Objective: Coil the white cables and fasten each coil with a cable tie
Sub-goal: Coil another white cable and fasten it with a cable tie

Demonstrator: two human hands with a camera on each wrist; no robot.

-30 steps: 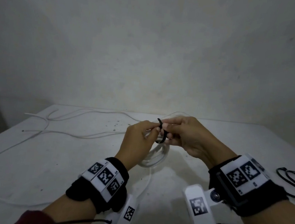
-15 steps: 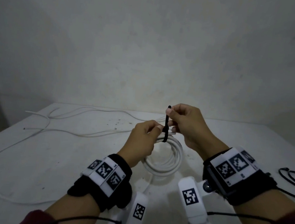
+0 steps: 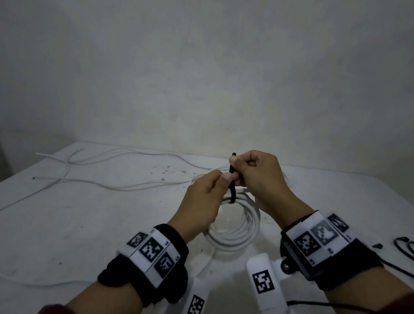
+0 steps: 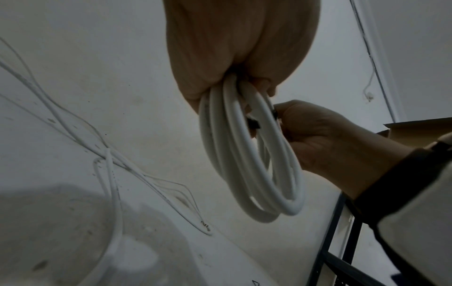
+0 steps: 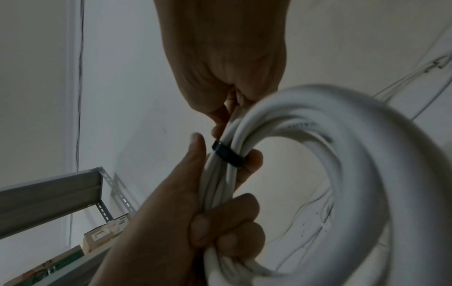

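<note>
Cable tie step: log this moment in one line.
left hand: grips white cable coil | right hand: pinches black cable tie tail upward | tie: looped round coil

No legible text. Faint print on the white cable coil (image 5: 303, 123) and wristband markers (image 3: 151, 249) unreadable.

coil (image 3: 240, 225) above tabletop (image 3: 69, 232), centre | cable tie (image 3: 232, 189) round coil's far edge | loose cables (image 3: 93, 184) on tabletop, left of coil | spare ties (image 3: 410, 249) on tabletop, right of coil
</note>
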